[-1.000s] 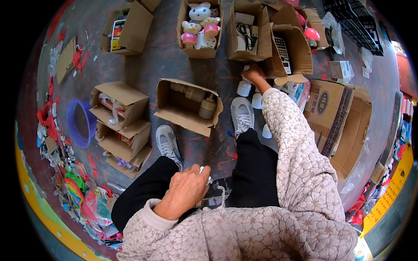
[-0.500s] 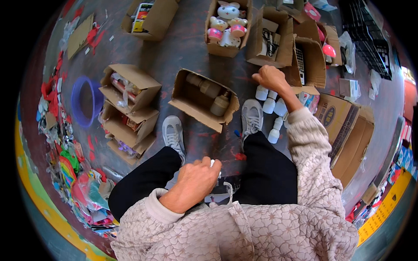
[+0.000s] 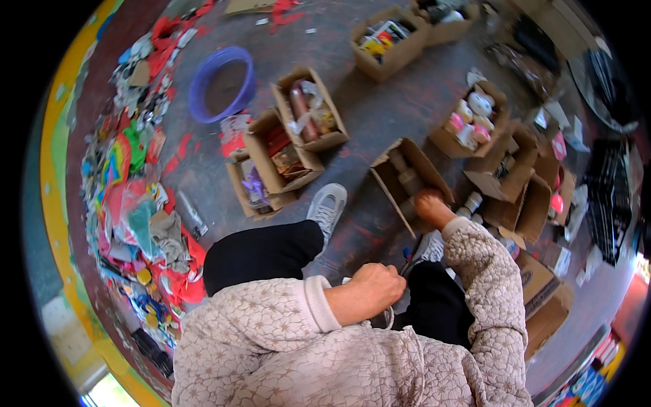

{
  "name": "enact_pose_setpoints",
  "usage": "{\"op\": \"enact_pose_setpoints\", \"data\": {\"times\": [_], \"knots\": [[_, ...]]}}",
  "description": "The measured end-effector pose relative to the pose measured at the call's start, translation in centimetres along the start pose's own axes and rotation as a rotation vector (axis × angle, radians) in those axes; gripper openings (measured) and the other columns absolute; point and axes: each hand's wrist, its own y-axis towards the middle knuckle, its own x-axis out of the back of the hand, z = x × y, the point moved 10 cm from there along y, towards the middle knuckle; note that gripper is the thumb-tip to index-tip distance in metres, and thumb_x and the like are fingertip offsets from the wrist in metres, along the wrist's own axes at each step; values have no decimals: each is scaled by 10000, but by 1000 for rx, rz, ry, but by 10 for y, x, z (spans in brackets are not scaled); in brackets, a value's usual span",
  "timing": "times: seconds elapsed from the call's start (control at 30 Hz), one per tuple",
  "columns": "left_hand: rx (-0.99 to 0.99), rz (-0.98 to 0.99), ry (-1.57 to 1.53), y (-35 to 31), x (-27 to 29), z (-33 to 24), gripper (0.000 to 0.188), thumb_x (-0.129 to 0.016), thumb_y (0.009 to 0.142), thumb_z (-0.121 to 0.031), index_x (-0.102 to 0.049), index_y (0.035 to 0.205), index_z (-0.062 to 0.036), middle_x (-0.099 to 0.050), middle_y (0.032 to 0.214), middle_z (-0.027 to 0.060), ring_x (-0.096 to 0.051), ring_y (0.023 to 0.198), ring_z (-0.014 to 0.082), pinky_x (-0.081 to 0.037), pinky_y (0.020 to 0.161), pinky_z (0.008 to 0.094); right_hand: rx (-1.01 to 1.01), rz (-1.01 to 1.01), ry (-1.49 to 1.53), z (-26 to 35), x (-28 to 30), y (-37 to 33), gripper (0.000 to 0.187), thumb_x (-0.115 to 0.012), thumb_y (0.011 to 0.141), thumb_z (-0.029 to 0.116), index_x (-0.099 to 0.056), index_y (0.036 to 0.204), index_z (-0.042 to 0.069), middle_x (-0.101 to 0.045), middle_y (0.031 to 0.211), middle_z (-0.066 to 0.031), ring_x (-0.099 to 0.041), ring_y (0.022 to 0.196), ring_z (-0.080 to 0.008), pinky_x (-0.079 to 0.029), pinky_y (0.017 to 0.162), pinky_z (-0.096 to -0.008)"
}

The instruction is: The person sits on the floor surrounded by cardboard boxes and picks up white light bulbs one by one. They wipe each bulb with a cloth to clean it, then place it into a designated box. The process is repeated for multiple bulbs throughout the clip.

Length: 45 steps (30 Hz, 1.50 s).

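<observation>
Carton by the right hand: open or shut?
Open: no lid covers the carton, and brown bottles show inside, near the right hand.

A hand at a box of bottles.
The right hand dips in at one end of a brown box with dull brown bottles inside. White bottles are just beside it. The left hand is curled between black trouser legs; its inside is hidden. Bunny toys sit nearby.

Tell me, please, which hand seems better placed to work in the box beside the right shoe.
Probably the right hand: it is at the box, while the left hand is clearly farther back.
</observation>
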Motion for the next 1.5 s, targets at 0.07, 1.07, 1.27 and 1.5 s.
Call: {"op": "enact_pose_setpoints", "data": {"times": [0.07,1.07,1.27,1.5], "knots": [[43,16,11,-4,-2,4,124,-585,702,-132,-629,734,-22,-609,707,122,-625,683,238,-509,550,334,-3,-40,-28,-3,-5,-1,165,-565,728,195,-704,766,116,-671,806,-106,-651,754,-220,-506,568,-371],[-48,-15,54,-2,-15,1,147,-601,658,-149,-584,705,-11,-602,658,123,-618,652,225,-486,493,332,-66,162,227,-3,41,-12,230,-599,638,145,-672,798,-4,-649,864,-200,-640,841,-323,-518,729,-392],[-56,-137,55,-2,21,-8,185,-618,689,-165,-548,765,-12,-598,596,121,-629,577,258,-488,474,356,-104,99,262,-19,112,-57,258,-656,635,234,-678,787,26,-656,811,-170,-646,793,-310,-518,696,-392],[-10,-51,-142,5,69,-4,496,-656,722,-441,-558,902,11,-634,739,177,-640,738,331,-503,643,425,-78,-165,1303,-42,248,-181,228,-663,742,172,-595,874,-1,-581,657,-5,-473,526,-44,-363,454,-193]]}}
